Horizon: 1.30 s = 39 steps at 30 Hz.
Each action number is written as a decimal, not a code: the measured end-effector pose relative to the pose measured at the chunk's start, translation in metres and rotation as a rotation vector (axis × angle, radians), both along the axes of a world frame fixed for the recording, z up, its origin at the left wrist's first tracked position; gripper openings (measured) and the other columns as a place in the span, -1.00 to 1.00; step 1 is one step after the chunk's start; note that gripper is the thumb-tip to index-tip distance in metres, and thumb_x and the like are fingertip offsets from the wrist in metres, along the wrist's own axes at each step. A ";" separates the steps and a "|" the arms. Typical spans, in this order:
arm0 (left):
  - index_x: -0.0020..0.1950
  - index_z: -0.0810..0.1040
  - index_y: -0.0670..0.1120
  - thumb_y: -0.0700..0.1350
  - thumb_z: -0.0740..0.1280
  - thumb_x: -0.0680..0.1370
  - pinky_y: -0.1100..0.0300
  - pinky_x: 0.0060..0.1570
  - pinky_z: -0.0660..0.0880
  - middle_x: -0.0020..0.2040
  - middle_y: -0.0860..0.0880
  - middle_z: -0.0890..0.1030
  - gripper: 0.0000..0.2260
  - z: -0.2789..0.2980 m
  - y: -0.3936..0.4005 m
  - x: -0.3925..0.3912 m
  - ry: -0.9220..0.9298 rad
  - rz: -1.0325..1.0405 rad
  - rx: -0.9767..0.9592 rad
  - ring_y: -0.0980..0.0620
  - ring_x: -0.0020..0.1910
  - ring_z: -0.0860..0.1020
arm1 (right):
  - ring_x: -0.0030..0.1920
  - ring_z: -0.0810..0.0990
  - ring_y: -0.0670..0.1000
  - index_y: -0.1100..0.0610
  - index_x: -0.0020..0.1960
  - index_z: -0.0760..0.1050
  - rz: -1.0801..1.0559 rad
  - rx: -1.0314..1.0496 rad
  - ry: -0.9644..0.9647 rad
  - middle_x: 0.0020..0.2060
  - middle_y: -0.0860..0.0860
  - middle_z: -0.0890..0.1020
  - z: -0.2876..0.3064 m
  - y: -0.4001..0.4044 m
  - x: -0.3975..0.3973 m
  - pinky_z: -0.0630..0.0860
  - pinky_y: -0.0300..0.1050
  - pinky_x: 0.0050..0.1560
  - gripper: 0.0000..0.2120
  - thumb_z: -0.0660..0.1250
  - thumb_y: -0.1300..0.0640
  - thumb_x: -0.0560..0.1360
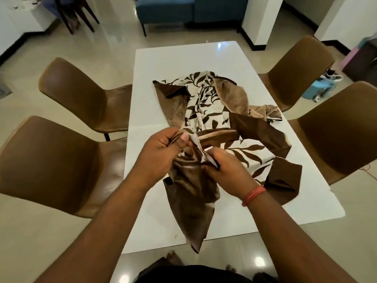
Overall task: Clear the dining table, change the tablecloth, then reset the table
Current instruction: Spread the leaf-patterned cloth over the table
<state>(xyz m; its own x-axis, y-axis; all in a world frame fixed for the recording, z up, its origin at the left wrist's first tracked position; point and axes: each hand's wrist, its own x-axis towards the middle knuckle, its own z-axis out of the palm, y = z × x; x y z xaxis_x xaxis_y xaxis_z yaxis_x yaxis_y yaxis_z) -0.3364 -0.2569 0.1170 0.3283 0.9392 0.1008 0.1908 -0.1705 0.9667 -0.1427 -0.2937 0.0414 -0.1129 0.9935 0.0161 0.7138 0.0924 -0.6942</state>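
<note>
Both hands, left (163, 152) and right (226, 170), close together, fingers curled, grip the bunched tablecloth (206, 111) above the table (163, 64).

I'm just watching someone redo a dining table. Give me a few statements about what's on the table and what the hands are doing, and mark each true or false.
1. Both hands grip the cloth. True: the left hand and right hand both hold the leaf-patterned tablecloth.
2. The tablecloth lies spread flat over the whole table. False: it is bunched up, and much of the white table is bare.
3. Plates stand on the table. False: only the cloth shows there.
4. Brown chairs stand on both sides of the table. True.
5. The right wrist bears an orange thread band. True.
</note>
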 end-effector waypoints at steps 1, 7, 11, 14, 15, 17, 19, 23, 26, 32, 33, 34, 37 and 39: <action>-0.14 0.62 0.01 0.04 0.26 0.56 0.41 -0.13 0.48 -0.22 0.15 0.66 -0.80 0.004 -0.002 -0.004 -0.021 -0.003 0.013 0.23 -0.17 0.60 | -0.06 0.47 -0.12 0.02 0.12 0.50 -0.034 0.052 -0.047 -0.06 -0.17 0.48 -0.010 -0.003 -0.001 0.50 -0.18 0.00 -0.82 0.36 0.17 0.54; -0.23 0.68 0.04 0.07 0.33 0.44 0.32 -0.20 0.58 -0.30 0.09 0.64 -0.82 0.007 -0.020 -0.017 -0.354 0.079 -0.109 0.19 -0.27 0.61 | 0.17 0.48 0.03 0.09 0.20 0.47 -0.279 0.278 0.042 0.14 0.03 0.52 -0.062 0.005 0.000 0.47 -0.14 0.23 -0.63 0.41 0.29 0.43; -0.16 0.68 0.06 0.09 0.36 0.44 0.25 -0.15 0.60 -0.28 0.11 0.63 -0.84 0.012 -0.012 -0.037 -0.495 0.223 -0.069 0.17 -0.25 0.59 | 0.33 0.40 0.15 -0.02 0.45 0.28 -0.311 -0.058 -0.399 0.34 0.06 0.41 -0.122 0.004 0.037 0.42 0.15 0.33 -0.35 0.44 -0.05 0.44; -0.09 0.63 0.03 0.06 0.28 0.57 0.17 -0.09 0.62 -0.21 0.07 0.61 -0.82 0.008 -0.011 -0.049 -0.444 0.281 -0.046 0.10 -0.18 0.59 | 0.20 0.50 0.18 -0.07 0.33 0.43 -0.198 -0.253 -0.657 0.20 0.06 0.54 -0.144 0.011 0.076 0.49 0.13 0.19 -0.65 0.22 0.03 0.56; -0.09 0.61 0.03 0.03 0.25 0.60 0.16 -0.10 0.62 -0.21 0.06 0.60 -0.81 0.006 -0.012 -0.051 -0.420 0.328 -0.031 0.09 -0.18 0.59 | 0.17 0.54 0.18 -0.03 0.27 0.49 -0.140 -0.276 -0.664 0.16 0.07 0.58 -0.140 0.021 0.090 0.51 0.10 0.17 -0.70 0.18 0.08 0.57; -0.10 0.59 0.03 0.00 0.21 0.66 0.09 -0.07 0.63 -0.19 0.03 0.60 -0.78 -0.001 -0.011 -0.058 -0.372 0.462 -0.016 0.04 -0.16 0.60 | 0.11 0.60 0.19 0.07 0.15 0.55 -0.088 -0.292 -0.633 0.10 0.13 0.64 -0.118 0.060 0.124 0.55 0.09 0.16 -0.75 0.18 0.15 0.54; -0.08 0.61 0.05 0.02 0.21 0.67 -0.07 0.04 0.64 -0.12 0.01 0.63 -0.78 -0.011 -0.006 -0.072 -0.360 0.668 -0.041 -0.03 -0.08 0.63 | 0.02 0.62 0.18 0.19 0.07 0.57 -0.329 -0.153 -0.463 0.01 0.16 0.66 -0.074 0.110 0.160 0.56 0.08 0.12 -0.78 0.22 0.20 0.50; 0.07 0.63 0.09 0.07 0.23 0.65 0.01 0.04 0.64 0.03 0.03 0.67 -0.81 -0.037 0.003 -0.096 -0.413 1.009 -0.104 0.06 0.04 0.67 | 0.04 0.53 -0.01 0.07 0.18 0.46 -1.064 0.288 0.300 -0.01 -0.03 0.55 0.008 0.164 0.216 0.48 -0.07 0.27 -0.69 0.10 0.16 0.49; -0.05 0.58 0.14 0.06 0.19 0.67 0.10 0.04 0.64 -0.08 0.10 0.63 -0.80 -0.055 0.001 -0.093 -0.302 1.057 -0.109 0.18 -0.11 0.64 | 0.34 0.40 0.10 0.19 0.49 0.23 -0.814 0.264 0.175 0.33 0.15 0.43 -0.007 0.150 0.177 0.26 -0.11 0.45 -0.53 0.18 0.20 0.60; -0.17 0.60 0.14 0.10 0.22 0.65 -0.21 0.13 0.58 -0.16 0.09 0.63 -0.75 -0.082 0.002 -0.083 -0.179 1.003 -0.159 0.02 -0.09 0.61 | 0.40 0.36 0.23 0.21 0.49 0.28 -0.178 0.004 -0.154 0.41 0.21 0.36 -0.114 0.092 0.083 0.32 0.04 0.40 -0.42 0.27 0.28 0.47; -0.16 0.59 0.13 0.09 0.21 0.65 -0.20 0.12 0.58 -0.15 0.09 0.64 -0.75 -0.084 0.000 -0.079 -0.147 0.992 -0.151 0.02 -0.08 0.62 | 0.43 0.34 0.21 0.17 0.52 0.23 -0.125 -0.100 -0.161 0.46 0.18 0.30 -0.123 0.084 0.070 0.35 0.04 0.38 -0.38 0.28 0.28 0.49; -0.14 0.59 0.13 0.09 0.20 0.66 -0.20 0.11 0.58 -0.14 0.08 0.64 -0.75 -0.085 -0.002 -0.075 -0.112 0.972 -0.143 0.00 -0.07 0.63 | 0.44 0.34 0.19 0.13 0.54 0.19 -0.087 -0.170 -0.156 0.49 0.15 0.23 -0.131 0.079 0.059 0.38 0.05 0.37 -0.36 0.27 0.29 0.49; -0.11 0.59 0.12 0.09 0.17 0.67 -0.17 0.05 0.59 -0.11 0.03 0.65 -0.74 -0.089 -0.007 -0.067 -0.026 0.908 -0.127 -0.07 -0.03 0.65 | 0.45 0.36 0.20 0.06 0.57 0.11 -0.098 -0.229 -0.174 0.56 0.14 0.09 -0.140 0.083 0.042 0.47 0.07 0.29 -0.32 0.24 0.29 0.51; -0.11 0.59 0.11 0.10 0.17 0.67 -0.18 0.03 0.59 -0.08 -0.06 0.66 -0.73 -0.093 -0.008 -0.063 0.019 0.880 -0.110 -0.16 0.00 0.64 | 0.41 0.40 0.24 0.04 0.59 0.05 -0.154 -0.229 -0.181 0.57 0.16 0.00 -0.137 0.091 0.039 0.51 0.08 0.23 -0.27 0.24 0.33 0.50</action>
<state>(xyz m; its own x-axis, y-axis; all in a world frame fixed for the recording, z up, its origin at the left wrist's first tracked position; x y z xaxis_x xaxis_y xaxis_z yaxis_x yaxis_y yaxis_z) -0.3997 -0.2649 0.0241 -0.5165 0.8563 -0.0029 0.2254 0.1393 0.9643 -0.1039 -0.2022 -0.0959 0.0588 0.9745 -0.2164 0.8210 -0.1706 -0.5448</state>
